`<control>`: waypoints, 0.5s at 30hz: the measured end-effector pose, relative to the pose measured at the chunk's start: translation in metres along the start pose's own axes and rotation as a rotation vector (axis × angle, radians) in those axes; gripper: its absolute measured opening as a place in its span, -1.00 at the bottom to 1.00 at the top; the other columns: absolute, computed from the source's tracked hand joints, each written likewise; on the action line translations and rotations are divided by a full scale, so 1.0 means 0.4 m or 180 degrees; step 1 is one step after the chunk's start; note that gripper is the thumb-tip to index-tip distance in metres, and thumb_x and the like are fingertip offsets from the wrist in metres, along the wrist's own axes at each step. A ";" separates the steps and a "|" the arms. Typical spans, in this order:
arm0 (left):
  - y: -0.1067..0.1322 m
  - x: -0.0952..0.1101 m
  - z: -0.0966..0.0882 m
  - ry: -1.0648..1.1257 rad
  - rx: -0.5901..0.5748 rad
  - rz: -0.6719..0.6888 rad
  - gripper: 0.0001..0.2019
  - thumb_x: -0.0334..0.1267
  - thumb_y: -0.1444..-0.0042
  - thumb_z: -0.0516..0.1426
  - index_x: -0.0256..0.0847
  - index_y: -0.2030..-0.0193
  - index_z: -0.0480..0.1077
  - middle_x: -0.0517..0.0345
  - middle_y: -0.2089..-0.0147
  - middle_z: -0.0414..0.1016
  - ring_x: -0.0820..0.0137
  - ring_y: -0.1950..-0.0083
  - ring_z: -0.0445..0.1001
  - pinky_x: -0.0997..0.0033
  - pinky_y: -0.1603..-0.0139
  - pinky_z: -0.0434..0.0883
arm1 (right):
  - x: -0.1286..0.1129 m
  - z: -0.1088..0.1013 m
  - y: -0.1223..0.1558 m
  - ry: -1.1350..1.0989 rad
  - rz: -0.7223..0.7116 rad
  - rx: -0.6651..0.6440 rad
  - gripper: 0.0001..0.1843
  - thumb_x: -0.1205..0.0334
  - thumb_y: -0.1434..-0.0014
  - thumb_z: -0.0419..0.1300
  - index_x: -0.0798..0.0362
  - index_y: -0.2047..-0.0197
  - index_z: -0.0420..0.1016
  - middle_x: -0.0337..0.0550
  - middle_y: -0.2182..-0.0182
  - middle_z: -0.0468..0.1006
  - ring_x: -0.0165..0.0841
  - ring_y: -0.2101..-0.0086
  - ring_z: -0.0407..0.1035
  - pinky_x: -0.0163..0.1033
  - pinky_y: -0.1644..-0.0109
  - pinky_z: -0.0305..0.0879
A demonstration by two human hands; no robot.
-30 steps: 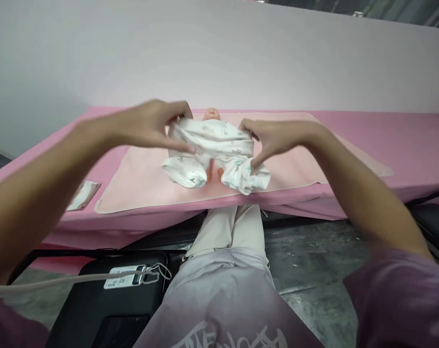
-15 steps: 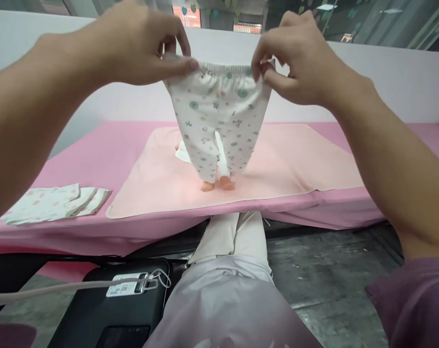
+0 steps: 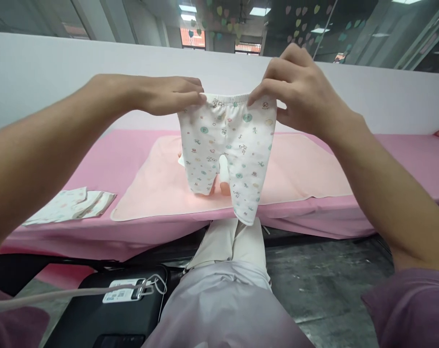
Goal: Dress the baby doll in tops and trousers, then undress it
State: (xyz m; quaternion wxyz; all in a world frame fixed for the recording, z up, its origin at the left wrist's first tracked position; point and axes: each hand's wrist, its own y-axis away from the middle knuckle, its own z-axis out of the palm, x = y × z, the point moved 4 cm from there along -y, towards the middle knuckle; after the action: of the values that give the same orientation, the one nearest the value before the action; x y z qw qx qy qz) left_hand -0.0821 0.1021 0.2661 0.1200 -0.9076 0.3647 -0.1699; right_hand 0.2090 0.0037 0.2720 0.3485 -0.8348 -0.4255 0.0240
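Small white baby pants (image 3: 226,140) with a printed pattern hang upright in front of me, held up by the elastic waistband. My left hand (image 3: 176,94) pinches the waistband's left end. At the other end, my right hand (image 3: 295,89) grips the band between thumb and fingers. Behind the pants lies a doll, mostly hidden; part of its foot (image 3: 224,188) shows between the pant legs. Beneath the doll, a peach blanket (image 3: 143,193) is spread over the pink-covered table.
Folded printed cloth (image 3: 74,203) lies at the left on the pink table cover (image 3: 106,159). A white wall (image 3: 77,72) with glass above stands behind. Below left is a black case (image 3: 106,314) with a tag and a cable; my legs are under the table edge.
Both hands and the pants have come lower in the picture, and the pants now hide most of the doll's feet. My left hand has turned flatter over the waistband.
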 end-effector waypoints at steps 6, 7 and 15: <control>0.031 0.080 -0.005 -0.0208 -0.0120 0.0164 -0.83 -0.25 -0.39 0.11 -0.27 0.18 0.45 0.13 0.23 0.40 0.38 0.18 0.23 -0.02 -0.23 0.35 | -0.082 -0.046 0.010 -0.0402 -0.0126 -0.0083 -0.79 -0.18 -0.29 0.45 -0.31 0.21 0.63 -0.10 -0.07 0.65 0.12 -0.40 0.25 0.26 -0.35 0.44; 0.039 0.096 -0.006 -0.0216 -0.0115 0.0158 -0.85 -0.26 -0.38 0.13 -0.30 0.14 0.47 0.14 0.23 0.42 0.39 0.18 0.25 0.02 -0.22 0.35 | -0.102 -0.049 0.013 -0.0431 -0.0266 -0.0174 -0.82 -0.13 -0.32 0.42 -0.29 0.19 0.61 -0.13 -0.11 0.65 0.10 -0.40 0.26 0.25 -0.37 0.42; 0.089 0.185 0.005 0.0808 -0.0138 0.0528 -0.59 0.11 -0.46 0.25 -0.28 0.09 0.56 0.13 0.31 0.43 0.47 0.28 0.30 0.21 0.03 0.39 | -0.194 -0.030 -0.006 -0.0818 -0.0397 -0.0340 -0.81 -0.06 -0.50 0.13 -0.17 0.09 0.42 -0.15 0.25 0.54 -0.12 0.23 0.43 0.15 -0.14 0.44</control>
State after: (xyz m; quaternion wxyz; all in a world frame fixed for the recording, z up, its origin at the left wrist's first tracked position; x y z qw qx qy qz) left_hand -0.0534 0.0253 0.2686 0.0669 -0.8479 0.4543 -0.2649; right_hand 0.1621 -0.0583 0.2625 0.2471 -0.8141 -0.5183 0.0862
